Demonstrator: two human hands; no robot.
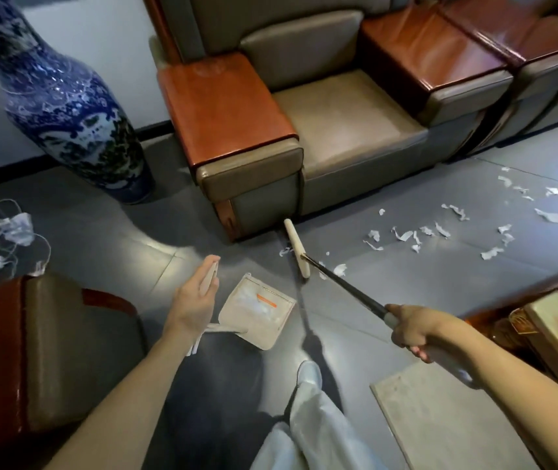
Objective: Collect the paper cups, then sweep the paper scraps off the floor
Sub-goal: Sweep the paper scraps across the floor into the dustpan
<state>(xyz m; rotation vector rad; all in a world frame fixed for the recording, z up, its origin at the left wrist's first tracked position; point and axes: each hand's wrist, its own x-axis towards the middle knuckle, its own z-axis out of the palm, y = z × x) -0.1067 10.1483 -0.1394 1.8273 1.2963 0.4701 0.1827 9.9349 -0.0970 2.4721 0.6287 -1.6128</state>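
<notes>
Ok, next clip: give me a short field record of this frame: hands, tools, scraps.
left hand: holds the dustpan handle
right hand: grips the broom handle
broom head: on the floor by the armchair
dustpan: under the left hand, white bits inside
paper scraps: scattered on the floor right of the broom head
paper cups: none visible

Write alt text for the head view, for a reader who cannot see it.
The person's right hand grips a broom whose head rests on the grey floor by an armchair, while the left hand holds a dustpan; torn paper scraps lie scattered to the right.
</notes>
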